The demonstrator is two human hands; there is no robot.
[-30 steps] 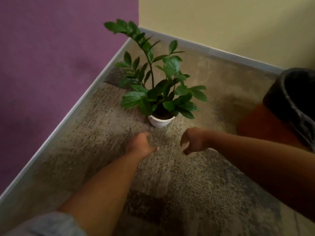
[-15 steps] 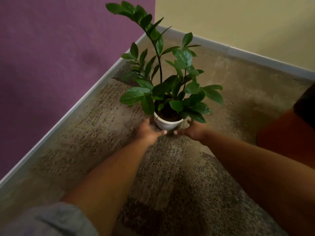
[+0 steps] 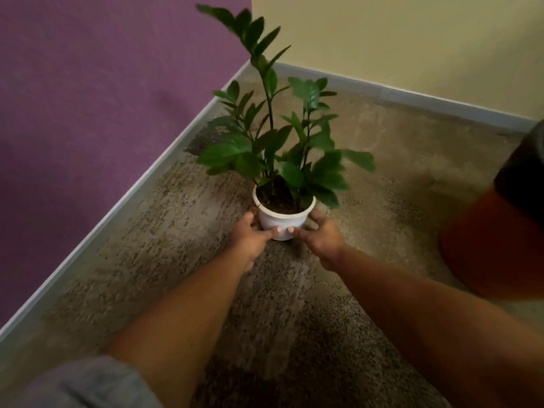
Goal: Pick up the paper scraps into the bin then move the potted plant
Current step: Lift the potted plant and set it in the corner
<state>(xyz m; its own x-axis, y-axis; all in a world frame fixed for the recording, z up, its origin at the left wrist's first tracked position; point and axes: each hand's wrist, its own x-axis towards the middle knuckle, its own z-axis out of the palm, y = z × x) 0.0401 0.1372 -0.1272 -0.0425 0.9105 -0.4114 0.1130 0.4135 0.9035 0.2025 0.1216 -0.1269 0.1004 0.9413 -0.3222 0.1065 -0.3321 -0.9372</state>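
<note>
The potted plant (image 3: 282, 219) is a small white pot with dark soil and tall green leafy stems, in the middle of the head view. My left hand (image 3: 250, 238) clasps the pot's left side and my right hand (image 3: 319, 237) clasps its right side, thumbs meeting on the near wall. The pot appears lifted a little off the carpet and its leaves are blurred. An orange bin (image 3: 494, 251) with a dark liner stands at the right edge. No paper scraps show on the floor.
Mottled brown carpet (image 3: 164, 260) covers the floor. A purple wall (image 3: 88, 98) with a pale skirting runs along the left, and a yellow wall (image 3: 412, 39) closes the back, meeting in a corner behind the plant.
Both hands went from loose fists short of the pot to gripping its sides. The pot now sits closer to me and seems raised.
</note>
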